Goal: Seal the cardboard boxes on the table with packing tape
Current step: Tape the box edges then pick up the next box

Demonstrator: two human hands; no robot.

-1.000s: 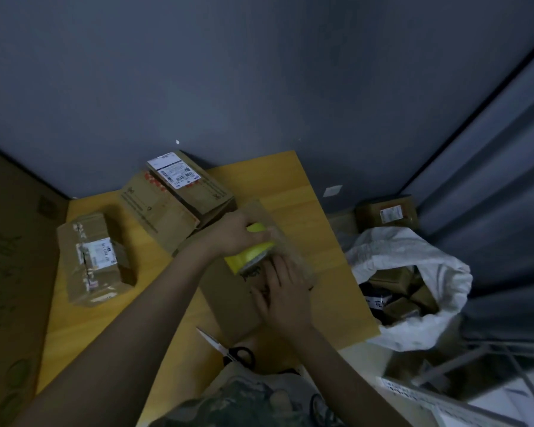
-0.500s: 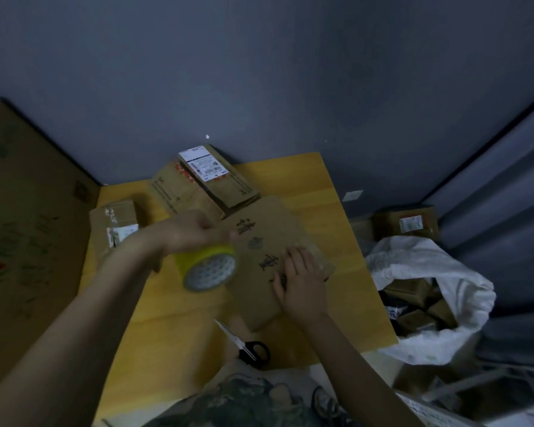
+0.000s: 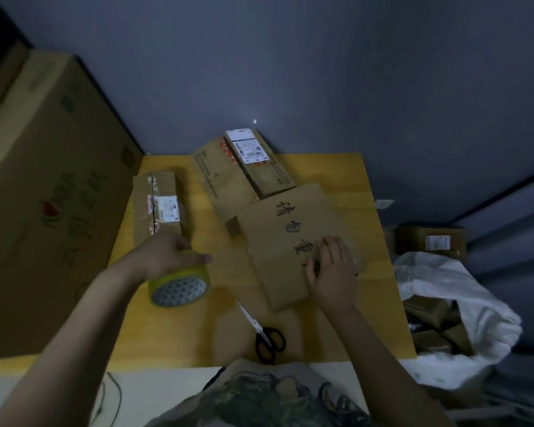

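The tape roll has been carried left off the lettered box and is gripped in the curled fingers of the left hand over open worktop. The right hand is laid flat on the box.

yellow tape roll with a grey honeycomb-ish face, plain brown boxes, orangey wood table, scissors handles look black

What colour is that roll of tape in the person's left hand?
The tape roll is yellow, its end a grey honeycomb pattern; seen in the head view.
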